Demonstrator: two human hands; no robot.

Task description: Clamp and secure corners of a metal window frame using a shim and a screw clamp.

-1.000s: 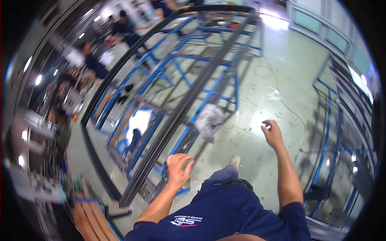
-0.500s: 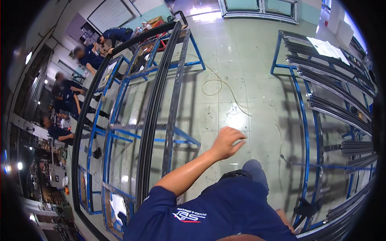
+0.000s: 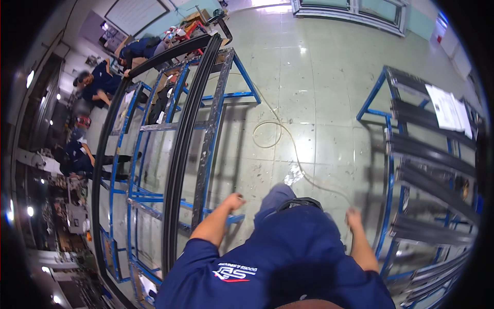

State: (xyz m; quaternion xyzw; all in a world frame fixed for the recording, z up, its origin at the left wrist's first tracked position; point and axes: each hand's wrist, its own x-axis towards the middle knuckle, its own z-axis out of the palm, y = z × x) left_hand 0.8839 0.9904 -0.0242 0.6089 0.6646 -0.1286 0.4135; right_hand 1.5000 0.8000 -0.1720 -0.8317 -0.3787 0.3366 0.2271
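My left hand (image 3: 235,202) hangs beside the blue metal stand (image 3: 210,154), with its fingers loosely curled and nothing visible in them. It is apart from the large black frame (image 3: 181,149), whose long bars lie on that stand to my left. My right hand (image 3: 353,216) is out at my right side, smeared by motion, so its fingers cannot be made out. Nearest to it is the blue rack (image 3: 387,180) carrying dark profiles (image 3: 432,154), which it does not touch.
A thin hose (image 3: 267,146) loops over the tiled floor ahead. White sheets (image 3: 448,109) lie on the right rack. Co-workers (image 3: 100,82) stand beyond the black frame, one person's hand at its far corner. A white window frame (image 3: 350,13) stands at the back.
I have stepped forward between the stand and the rack. My left hand has swung down and left from in front of me; my right hand has come into view.
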